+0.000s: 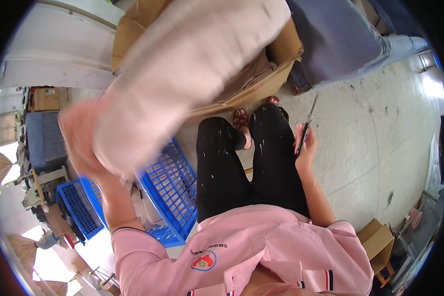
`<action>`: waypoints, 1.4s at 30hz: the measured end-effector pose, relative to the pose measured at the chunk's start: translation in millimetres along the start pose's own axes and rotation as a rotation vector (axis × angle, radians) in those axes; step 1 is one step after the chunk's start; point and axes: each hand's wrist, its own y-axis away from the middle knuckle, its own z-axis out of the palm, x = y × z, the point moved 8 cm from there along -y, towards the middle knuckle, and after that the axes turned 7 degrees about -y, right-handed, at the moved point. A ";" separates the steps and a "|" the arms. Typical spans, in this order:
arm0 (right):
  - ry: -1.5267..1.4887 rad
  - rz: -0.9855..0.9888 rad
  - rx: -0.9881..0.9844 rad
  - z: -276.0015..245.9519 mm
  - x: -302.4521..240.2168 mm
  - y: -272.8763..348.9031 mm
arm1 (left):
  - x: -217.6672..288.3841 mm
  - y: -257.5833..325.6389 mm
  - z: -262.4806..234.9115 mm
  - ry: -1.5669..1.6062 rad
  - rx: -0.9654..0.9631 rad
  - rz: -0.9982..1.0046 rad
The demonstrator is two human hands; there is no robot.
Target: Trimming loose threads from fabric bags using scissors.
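Note:
My left hand [79,135], smeared by motion, grips the lower end of a thick, pale pink bundle of fabric [182,79]. The bundle is blurred too, and it slants up across the view in front of a cardboard box [298,47]. Inside that box some dusky pink cloth [254,74] shows below the bundle. Beside my right thigh, my right hand [307,148] is closed around the dark handles of a pair of scissors [309,118]. Their thin metal blades point up and away from me, apart from the fabric.
A blue plastic crate [180,165] stands close to my left leg, partly behind my left arm. Another blue crate [79,202] sits farther left. Blue-grey cloth [340,44] drapes over something at the upper right. An opened carton [376,241] lies at the lower right.

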 end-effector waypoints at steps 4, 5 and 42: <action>-0.213 0.144 0.068 -16.9 -4.5 1.8 | 96.3 96.9 11.2 0.045 -0.458 0.222; -0.241 0.140 0.078 -19.5 -10.7 1.4 | 115.3 119.0 23.5 0.228 -0.592 0.101; 0.706 -0.138 -0.377 10.7 -54.8 6.0 | 135.3 17.6 312.5 0.657 -0.843 0.457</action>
